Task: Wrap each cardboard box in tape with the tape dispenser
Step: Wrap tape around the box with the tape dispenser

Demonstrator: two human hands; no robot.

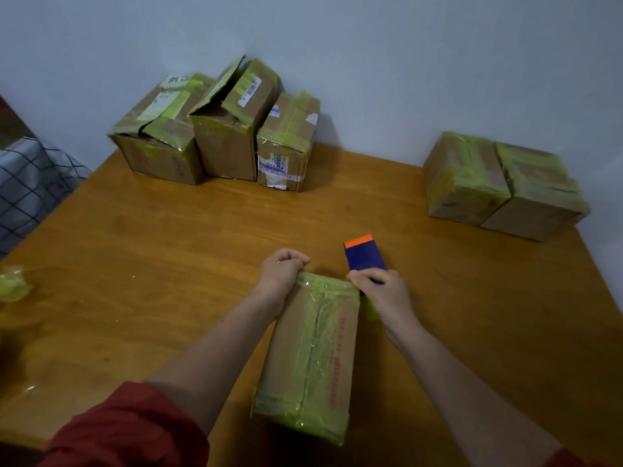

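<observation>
We have the cardboard box [313, 358] lying near the middle of the table [168, 247], its long side running away from us, with green tape already laid down its top seam and around both ends; our left hand [285, 264] sits at its far left corner, fingers curled together over the far edge, steadying it; our right hand [381, 288] is at the far right corner, fingers wrapped round the handle of the tape dispenser [364, 256], whose blue body and orange end point away from us.

The step in hand looks like a band across the far end; to do it well we judge that the left hand should pin the box flat so it cannot slide, the dispenser should stay low against the cardboard and be drawn in 1 steady pull, and the tape should be kept taut so that it does not wrinkle.

Counting: 6 boxes in all; 1 under our hands, 3 boxes at the far left [229, 129] against the wall, 2 boxes at the far right [468, 180] side by side; 1 dispenser; 1 crumpled wad of green tape [13, 286] at the left edge.
</observation>
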